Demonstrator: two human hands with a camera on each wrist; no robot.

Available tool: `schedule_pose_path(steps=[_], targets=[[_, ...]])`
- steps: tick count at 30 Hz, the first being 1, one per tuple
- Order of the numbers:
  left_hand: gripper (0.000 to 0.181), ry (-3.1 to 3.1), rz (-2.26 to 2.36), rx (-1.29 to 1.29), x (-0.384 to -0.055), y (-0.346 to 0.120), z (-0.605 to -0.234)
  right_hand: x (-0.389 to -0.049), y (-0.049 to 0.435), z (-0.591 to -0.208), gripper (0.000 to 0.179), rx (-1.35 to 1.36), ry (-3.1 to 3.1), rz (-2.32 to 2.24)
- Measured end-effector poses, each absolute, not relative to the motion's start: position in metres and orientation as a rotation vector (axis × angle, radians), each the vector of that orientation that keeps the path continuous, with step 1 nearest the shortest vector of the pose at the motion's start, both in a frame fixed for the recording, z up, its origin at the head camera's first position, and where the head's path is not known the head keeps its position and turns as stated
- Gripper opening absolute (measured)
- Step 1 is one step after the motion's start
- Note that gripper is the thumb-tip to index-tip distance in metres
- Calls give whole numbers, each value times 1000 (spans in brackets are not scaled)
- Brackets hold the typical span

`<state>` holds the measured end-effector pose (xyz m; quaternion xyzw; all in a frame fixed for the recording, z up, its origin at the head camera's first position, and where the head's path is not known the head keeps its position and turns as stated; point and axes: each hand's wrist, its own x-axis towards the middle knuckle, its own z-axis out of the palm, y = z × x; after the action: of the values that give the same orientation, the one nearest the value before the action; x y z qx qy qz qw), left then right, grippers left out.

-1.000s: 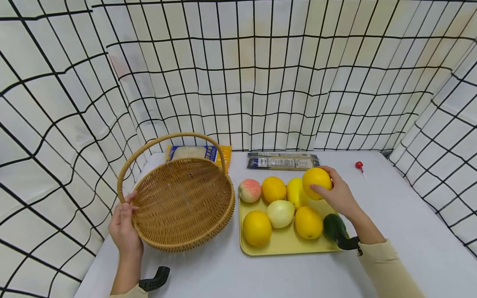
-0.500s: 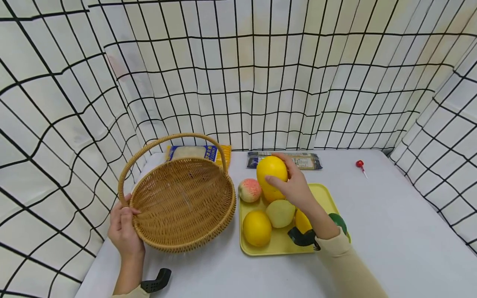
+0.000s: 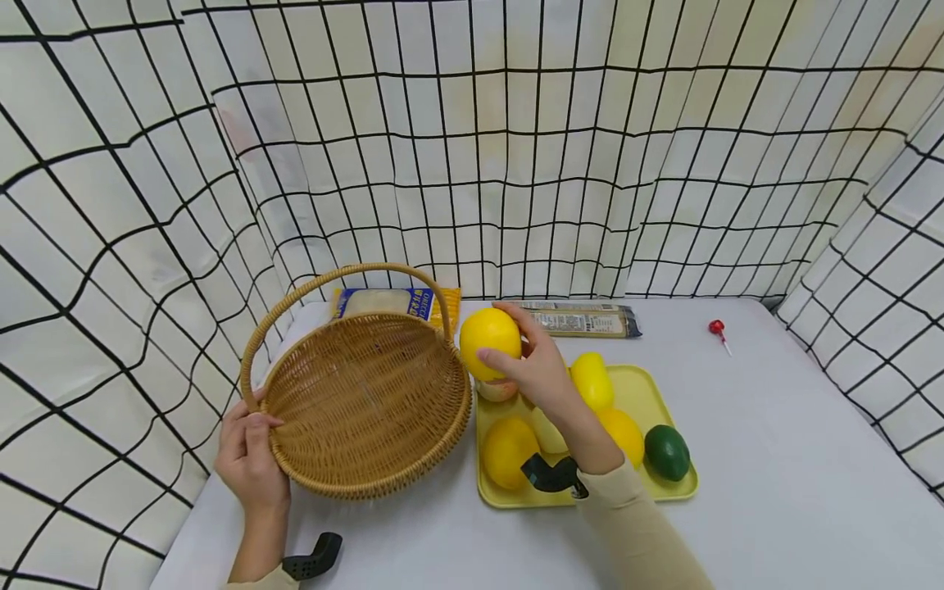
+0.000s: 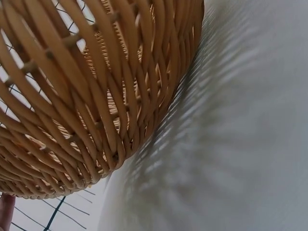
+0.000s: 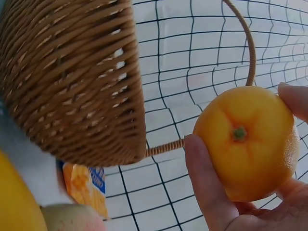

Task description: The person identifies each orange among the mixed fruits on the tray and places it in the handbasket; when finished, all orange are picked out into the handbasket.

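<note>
Right hand (image 3: 537, 360): thumb and fingers curled round the orange (image 3: 489, 342). Smooth, round; would probably slip if that grip slackens.
Orange: in the right hand, just beside the basket (image 3: 369, 401); contact with its edge cannot be told. Likely to bump edge or handle (image 3: 367, 267) if swung left too low.
Left hand (image 3: 254, 459): pinches basket edge by the handle's foot. One-sided hold; basket may twist if knocked on the side nearer the right hand.
Basket: between the hands, tilted, mouth towards the person; that slant could let contents roll out.
Peach (image 3: 498, 392): below the right hand, partly hidden; may be nudged if that hand dips.
Tray (image 3: 640, 385): under the right forearm (image 3: 590, 438); black wrist mount (image 3: 549, 475) could catch fruit there.
</note>
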<state>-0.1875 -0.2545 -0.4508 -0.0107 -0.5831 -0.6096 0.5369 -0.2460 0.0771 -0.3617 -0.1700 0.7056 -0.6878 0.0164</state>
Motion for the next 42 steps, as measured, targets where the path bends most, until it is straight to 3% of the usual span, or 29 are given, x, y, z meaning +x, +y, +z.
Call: schedule_pose_path(steps=[10, 20, 28, 42], targets=[[28, -1481, -1466, -135, -189, -265, -446, -241, 60, -363, 71, -453, 1955, -2216], [48, -1495, -1248, -230, -195, -271, -436, -240, 49, -369, 80, -537, 1953, -2116], [41, -1449, -1333, -271, -196, -259, -440, -232, 40, -372, 85, -540, 2118, -2008], [17, -1547, -1274, -180, -179, -241, -420, -218, 25, -374, 82, -793, 2308, -1750]])
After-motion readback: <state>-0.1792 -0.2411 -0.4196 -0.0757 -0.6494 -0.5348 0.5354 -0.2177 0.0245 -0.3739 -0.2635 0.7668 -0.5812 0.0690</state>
